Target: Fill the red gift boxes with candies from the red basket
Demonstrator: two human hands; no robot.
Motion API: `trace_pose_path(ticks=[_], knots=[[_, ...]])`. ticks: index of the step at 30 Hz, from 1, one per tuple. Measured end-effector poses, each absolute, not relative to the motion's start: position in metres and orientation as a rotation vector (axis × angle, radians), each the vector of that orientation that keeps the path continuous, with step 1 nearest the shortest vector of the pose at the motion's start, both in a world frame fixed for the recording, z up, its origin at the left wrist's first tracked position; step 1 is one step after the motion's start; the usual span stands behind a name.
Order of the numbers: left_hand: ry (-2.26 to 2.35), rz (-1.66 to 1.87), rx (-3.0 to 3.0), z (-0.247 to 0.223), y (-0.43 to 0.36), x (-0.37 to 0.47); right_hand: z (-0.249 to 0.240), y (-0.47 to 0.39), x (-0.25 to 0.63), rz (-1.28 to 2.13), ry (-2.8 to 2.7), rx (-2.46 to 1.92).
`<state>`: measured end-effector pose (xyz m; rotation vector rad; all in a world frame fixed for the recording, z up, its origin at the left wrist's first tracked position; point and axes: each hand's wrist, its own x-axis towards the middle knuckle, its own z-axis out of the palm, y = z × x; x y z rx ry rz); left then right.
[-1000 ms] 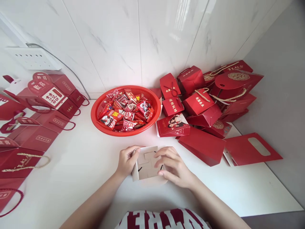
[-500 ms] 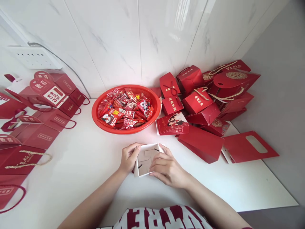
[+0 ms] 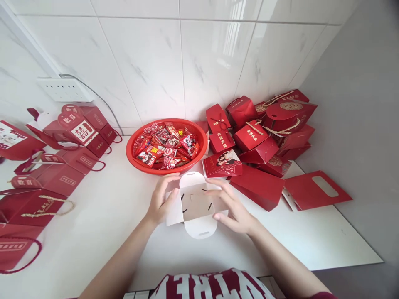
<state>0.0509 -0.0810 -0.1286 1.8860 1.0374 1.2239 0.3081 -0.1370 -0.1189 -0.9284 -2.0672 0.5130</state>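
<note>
A small gift box (image 3: 197, 200) sits on the table in front of me, its white inside facing up. Flaps with rounded ends fold outward at its far and near sides, each with a slot. Short dark cord ends show inside. My left hand (image 3: 162, 199) is closed on the box's left side, thumb over the left flap. At the right side, my right hand (image 3: 235, 205) has its fingers spread, touching the right flap and the rim. Just beyond the box stands a red oval basket (image 3: 131, 160) of wrapped candies (image 3: 170, 151).
Red gift boxes (image 3: 67, 180) with cord handles line the left side. More red boxes (image 3: 252, 135) are heaped at the right, near a flat red piece with a window (image 3: 299, 195). A socket strip (image 3: 65, 89) with a cable is on the tiled wall.
The box's flaps, upright or hidden before, are now folded outward. My right hand has come out of the box to its right side, fingers spreading. The view has tilted up slightly.
</note>
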Motion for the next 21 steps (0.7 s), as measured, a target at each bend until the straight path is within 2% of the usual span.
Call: trace_pose_path(ticks=[4,8,15,21], knots=[[1.109,1.154,2.239,-0.087,-0.101,0.044,-0.094,-0.13,0.322,0.376,-2.09,-1.037],[1.03,0.791,2.471,-0.07,-0.115,0.055,-0.082,-0.117,0.319,0.432,-2.296,-0.965],[1.059,0.445,2.4,-0.106,-0.114,0.06,-0.106,-0.102,0.302,0.583,-2.573,-0.946],[0.977,0.588,2.306,-0.131,-0.101,0.057,-0.133,-0.102,0.292,0.596,-2.478,-1.034]])
